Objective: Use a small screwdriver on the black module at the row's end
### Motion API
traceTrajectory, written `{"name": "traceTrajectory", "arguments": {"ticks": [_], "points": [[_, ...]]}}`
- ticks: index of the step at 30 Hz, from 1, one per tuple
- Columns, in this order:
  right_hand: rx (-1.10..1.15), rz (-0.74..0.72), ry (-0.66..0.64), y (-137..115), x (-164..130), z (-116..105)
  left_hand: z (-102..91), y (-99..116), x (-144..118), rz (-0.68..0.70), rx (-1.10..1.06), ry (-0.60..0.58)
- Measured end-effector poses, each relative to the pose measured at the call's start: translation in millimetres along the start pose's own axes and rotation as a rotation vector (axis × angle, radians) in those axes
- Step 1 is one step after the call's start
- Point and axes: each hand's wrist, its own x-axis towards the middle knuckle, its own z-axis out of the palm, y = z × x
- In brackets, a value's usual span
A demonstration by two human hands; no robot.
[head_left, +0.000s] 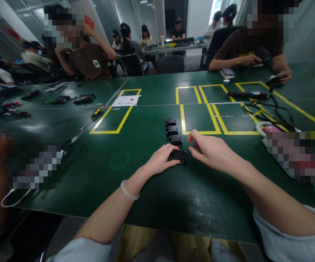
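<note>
Several small black boxes [172, 130] lie in a row on the green table [135, 174]. The nearest black box [179, 155] sits under my fingers. My left hand [161, 159] rests on its left side and holds it against the table. My right hand [210, 150] hovers just right of the same box, with a small pinkish item [196, 146] pinched between thumb and fingers; what it is cannot be told. A pale bracelet [128, 191] circles my left wrist.
Yellow tape rectangles [198, 109] mark the table. A screwdriver [94, 115] and a white paper [126, 100] lie at the left, black cables [266, 109] at the right. One person in a brown shirt [87, 60] sits far left, another [244, 47] holds a tool far right.
</note>
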Motion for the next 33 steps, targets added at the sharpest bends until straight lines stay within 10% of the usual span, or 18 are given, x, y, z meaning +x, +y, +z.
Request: {"name": "traceTrajectory", "arguments": {"ticks": [33], "points": [[-0.005, 0.013, -0.019, -0.7, 0.7, -1.2, -0.1, 0.4, 0.7, -0.003, -0.003, -0.001]]}}
